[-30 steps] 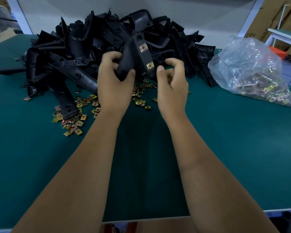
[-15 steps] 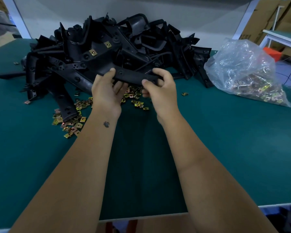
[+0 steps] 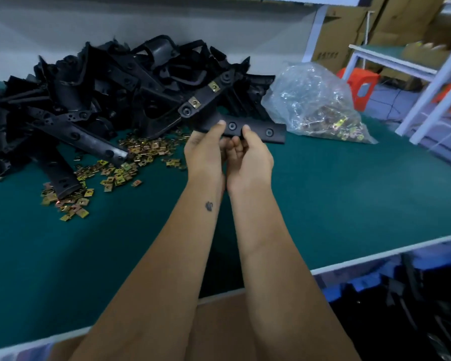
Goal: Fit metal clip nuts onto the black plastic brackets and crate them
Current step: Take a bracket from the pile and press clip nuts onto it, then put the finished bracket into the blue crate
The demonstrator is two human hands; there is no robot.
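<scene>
Both hands hold one black plastic bracket [image 3: 261,130] above the green table. My left hand [image 3: 206,149] grips its left part, thumb on top. My right hand [image 3: 250,152] grips it just beside, thumb on the upper face. The bracket's other arm rises up and back and carries two brass clip nuts [image 3: 194,102]. A large pile of black brackets [image 3: 94,100] lies at the back left. Loose clip nuts [image 3: 115,173] are scattered in front of the pile.
A clear plastic bag of clip nuts [image 3: 320,105] lies at the back right on the green table [image 3: 349,199]. A blue crate [image 3: 412,306] with black parts stands below the table's front right edge. White shelving and an orange stool are at the far right.
The view has swung to the right. Both hands carried the bracket to the right, away from the pile, and turned it so its clip nuts face up.
</scene>
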